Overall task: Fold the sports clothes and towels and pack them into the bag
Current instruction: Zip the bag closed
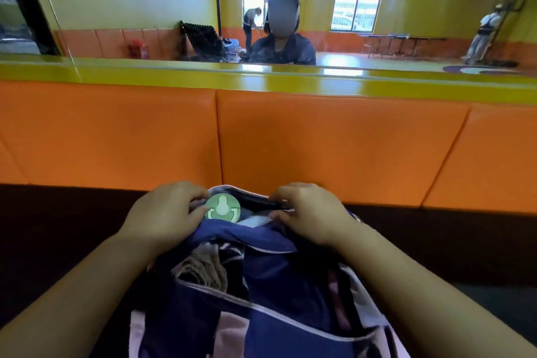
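Note:
A navy and pale pink sports bag [279,325] lies open in front of me on a dark floor mat. A beige and dark striped towel [209,267] shows inside its opening. My left hand [165,212] grips the bag's far rim beside a round green patch [223,206]. My right hand [308,209] pinches the same far rim a little to the right. A fold of navy cloth [247,234] lies across the opening between my wrists. A light blue item [252,221] peeks out under the rim.
An orange padded wall [319,139] with a yellow ledge [261,78] stands right behind the bag. A mirror above it reflects a gym hall with people, tables and a red extinguisher [139,49]. Dark mat [58,227] extends on both sides.

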### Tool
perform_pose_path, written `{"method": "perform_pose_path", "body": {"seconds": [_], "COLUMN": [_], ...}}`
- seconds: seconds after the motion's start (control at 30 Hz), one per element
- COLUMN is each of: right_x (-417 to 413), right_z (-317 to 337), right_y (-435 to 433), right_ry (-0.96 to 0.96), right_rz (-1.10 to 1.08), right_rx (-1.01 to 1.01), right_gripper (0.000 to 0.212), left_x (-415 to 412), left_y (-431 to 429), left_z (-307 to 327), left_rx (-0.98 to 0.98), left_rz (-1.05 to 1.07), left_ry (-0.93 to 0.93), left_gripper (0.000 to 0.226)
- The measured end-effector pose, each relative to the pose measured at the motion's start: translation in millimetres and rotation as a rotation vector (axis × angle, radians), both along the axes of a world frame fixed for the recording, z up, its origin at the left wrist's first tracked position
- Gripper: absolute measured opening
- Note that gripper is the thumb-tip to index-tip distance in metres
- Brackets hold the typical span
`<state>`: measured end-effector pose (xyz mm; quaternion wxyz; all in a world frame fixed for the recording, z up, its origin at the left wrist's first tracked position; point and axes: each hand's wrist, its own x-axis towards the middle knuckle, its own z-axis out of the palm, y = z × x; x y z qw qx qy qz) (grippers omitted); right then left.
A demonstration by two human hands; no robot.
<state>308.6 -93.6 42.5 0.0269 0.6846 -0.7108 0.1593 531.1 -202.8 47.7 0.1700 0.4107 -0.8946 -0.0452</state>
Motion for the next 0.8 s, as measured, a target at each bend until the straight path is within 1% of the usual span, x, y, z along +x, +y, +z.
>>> {"method": "perform_pose_path", "body": {"seconds": [0.07,0.17,0.2,0.3,0.4,0.53,0.6,0.63,0.67,0.73,0.77,0.8], "right_x": [-12,-30,-34,-50,-67,-83,-89,-92,-94,-94,-94,-92], "right_z": [0,-8,-13,-31,-55,-81,-90,-93,-97,-103,-107,-112], "right_y": [26,67,77,116,149,172,176,177,177,176,175,174], "right_ry": [0.019,-0.021,-0.031,-0.054,-0.120,-0.197,-0.267,-0.300,-0.323,-0.348,-0.352,-0.350], "right_rz": [-0.056,-0.140,-0.166,-0.257,-0.348,-0.425,-0.421,-0.403,-0.378,-0.331,-0.318,-0.316], "right_rx": [-0.003,-0.013,-0.021,-0.002,0.042,0.109,0.127,0.136,0.150,0.190,0.204,0.212], "right_gripper": [0.031,0.033,0.032,0.029,0.027,0.027,0.027,0.026,0.024,0.022,0.023,0.024], "left_x": [-5,-21,-25,-49,-79,-114,-132,-140,-147,-156,-158,-159], "left_y": [18,49,56,88,117,147,160,165,166,168,169,168], "left_z": [0,-3,-4,-14,-31,-55,-62,-62,-67,-75,-76,-79], "left_rx": [-0.040,-0.098,-0.099,-0.055,-0.009,0.036,0.126,0.159,0.151,0.089,0.012,-0.030], "left_rz": [-0.043,-0.169,-0.205,-0.322,-0.414,-0.503,-0.551,-0.548,-0.547,-0.562,-0.591,-0.597], "left_ry": [0.062,0.147,0.170,0.195,0.207,0.138,0.015,-0.070,-0.139,-0.199,-0.197,-0.198], "left_gripper": [0.019,0.018,0.022,0.032,0.034,0.042,0.053,0.053,0.049,0.038,0.033,0.033]}}
